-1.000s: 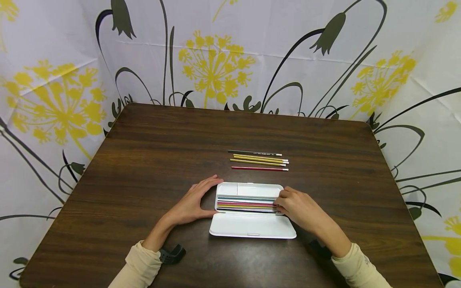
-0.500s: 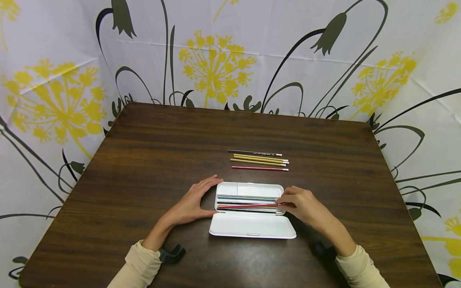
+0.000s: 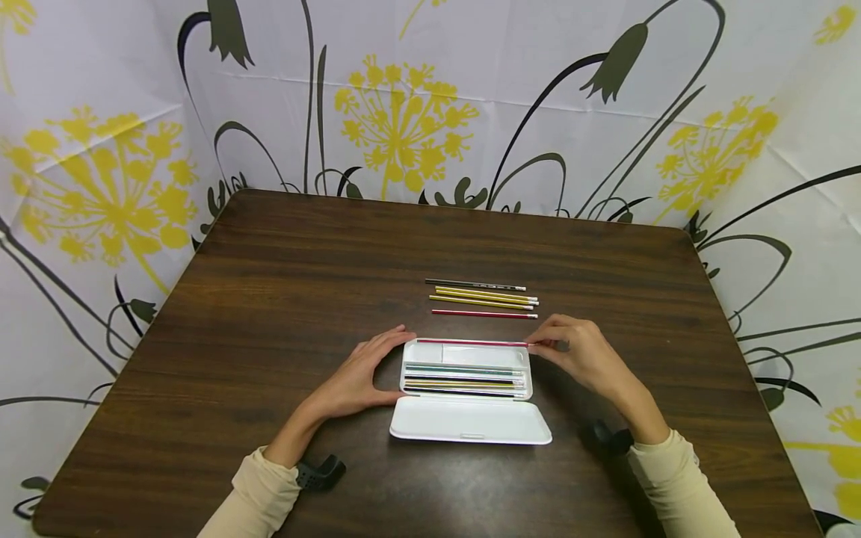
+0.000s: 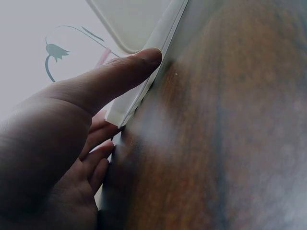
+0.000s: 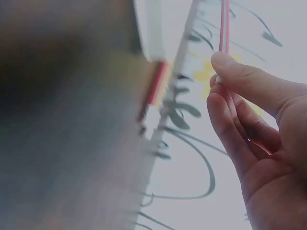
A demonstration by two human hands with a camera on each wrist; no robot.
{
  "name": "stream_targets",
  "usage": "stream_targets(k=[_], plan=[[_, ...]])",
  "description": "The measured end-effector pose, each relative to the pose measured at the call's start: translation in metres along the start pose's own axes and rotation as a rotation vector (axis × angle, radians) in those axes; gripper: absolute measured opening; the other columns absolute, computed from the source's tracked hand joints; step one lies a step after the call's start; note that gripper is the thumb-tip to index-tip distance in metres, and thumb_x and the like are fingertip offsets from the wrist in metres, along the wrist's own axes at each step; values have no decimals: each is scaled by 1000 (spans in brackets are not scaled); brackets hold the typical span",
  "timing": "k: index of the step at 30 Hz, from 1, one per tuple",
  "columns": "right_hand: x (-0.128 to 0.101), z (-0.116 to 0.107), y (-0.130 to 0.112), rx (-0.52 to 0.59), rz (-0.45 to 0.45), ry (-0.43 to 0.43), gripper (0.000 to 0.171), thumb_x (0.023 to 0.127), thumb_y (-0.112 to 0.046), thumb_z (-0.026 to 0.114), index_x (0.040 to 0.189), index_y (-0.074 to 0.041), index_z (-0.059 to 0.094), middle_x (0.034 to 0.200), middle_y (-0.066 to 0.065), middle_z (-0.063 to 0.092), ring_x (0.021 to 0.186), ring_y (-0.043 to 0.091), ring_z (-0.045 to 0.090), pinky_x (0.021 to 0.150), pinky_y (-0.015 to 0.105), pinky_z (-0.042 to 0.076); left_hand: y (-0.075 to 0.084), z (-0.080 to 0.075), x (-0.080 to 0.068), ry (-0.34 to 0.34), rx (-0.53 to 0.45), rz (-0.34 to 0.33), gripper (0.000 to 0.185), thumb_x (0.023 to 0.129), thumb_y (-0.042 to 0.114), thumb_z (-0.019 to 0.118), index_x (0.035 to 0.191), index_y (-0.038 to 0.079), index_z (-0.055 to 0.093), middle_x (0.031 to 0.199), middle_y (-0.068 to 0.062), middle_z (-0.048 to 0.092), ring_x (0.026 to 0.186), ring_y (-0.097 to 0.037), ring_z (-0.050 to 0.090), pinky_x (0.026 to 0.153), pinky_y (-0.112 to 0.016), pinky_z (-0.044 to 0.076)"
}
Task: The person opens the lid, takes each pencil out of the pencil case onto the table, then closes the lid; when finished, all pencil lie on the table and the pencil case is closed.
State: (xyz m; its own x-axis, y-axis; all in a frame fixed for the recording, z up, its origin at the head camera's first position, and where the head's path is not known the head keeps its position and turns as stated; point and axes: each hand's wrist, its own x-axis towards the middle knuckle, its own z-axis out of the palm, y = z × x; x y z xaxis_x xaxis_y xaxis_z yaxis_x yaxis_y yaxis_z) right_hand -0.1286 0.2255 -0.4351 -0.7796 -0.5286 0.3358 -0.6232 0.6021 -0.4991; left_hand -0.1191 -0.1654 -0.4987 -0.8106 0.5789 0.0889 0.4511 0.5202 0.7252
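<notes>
A white pencil case point(image 3: 483, 352) lies with its lid point(image 3: 471, 421) folded back toward the person. Several pencils point(image 3: 460, 383) lie in its near compartment. My left hand point(image 3: 353, 381) holds the case's left end, thumb at the near side and fingers at the far corner. In the left wrist view the thumb point(image 4: 120, 74) presses the case's edge point(image 4: 139, 96). My right hand point(image 3: 585, 355) pinches the eraser end of a red pencil point(image 3: 471, 343) between thumb and fingertips. That pencil is over the case's far edge; its height cannot be told. In the right wrist view the red pencil point(image 5: 224, 28) points upward.
Beyond the case, a black pencil point(image 3: 474, 285), several yellow pencils point(image 3: 484, 297) and another red pencil point(image 3: 480, 314) lie roughly parallel on the dark wooden table point(image 3: 303, 254). Floral cloth point(image 3: 525, 67) hangs behind the table.
My right hand has lifted the red pencil from the near compartment and moved it away from the person, to the far edge of the case. My left hand stays in place.
</notes>
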Motion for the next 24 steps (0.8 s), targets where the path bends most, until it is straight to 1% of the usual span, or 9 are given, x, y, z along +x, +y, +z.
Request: stream_targets(k=[3,6,8,11,17,24], plan=[[12,-8,9,-2,-17,62,18,74,0,83,89,-10,78,87,-5,68,72,6,61,59,32,51,0,0,-1,-1,-1,-2,91,76,41,84,151,23,37,157,-5,31,145,-19,21,107,-57,20],[21,-13,14,-1,-26,86,19,74,1,83,87,-10,78,87,-5,69,71,7,62,59,27,49,0,1,-2,-5,-4,2,91,76,41,84,151,21,38,156,-5,32,145,-19,21,106,-58,20],[23,-14,17,7,-27,80,18,74,0,83,88,-9,77,87,-4,69,70,7,61,58,25,48,0,1,-2,-7,-3,2,91,76,42,84,151,21,38,156,-5,32,145,-19,21,106,-57,21],[26,-13,22,18,-12,61,17,75,-1,83,89,-8,76,86,-4,68,70,8,61,60,24,49,0,1,-2,-7,0,0,92,76,43,84,151,21,38,156,-5,32,145,-19,21,106,-57,21],[36,-11,43,7,50,45,15,79,-1,80,92,-7,76,86,-3,66,73,9,60,65,29,52,1,-1,-1,-4,0,-7,91,76,42,84,152,23,37,157,-4,30,145,-18,20,107,-59,20],[59,-16,67,-5,77,47,10,82,-3,78,92,-6,76,85,0,66,73,14,60,66,30,49,1,-1,-1,-9,-3,-15,91,76,44,83,152,24,37,158,-3,29,146,-19,20,107,-59,19]])
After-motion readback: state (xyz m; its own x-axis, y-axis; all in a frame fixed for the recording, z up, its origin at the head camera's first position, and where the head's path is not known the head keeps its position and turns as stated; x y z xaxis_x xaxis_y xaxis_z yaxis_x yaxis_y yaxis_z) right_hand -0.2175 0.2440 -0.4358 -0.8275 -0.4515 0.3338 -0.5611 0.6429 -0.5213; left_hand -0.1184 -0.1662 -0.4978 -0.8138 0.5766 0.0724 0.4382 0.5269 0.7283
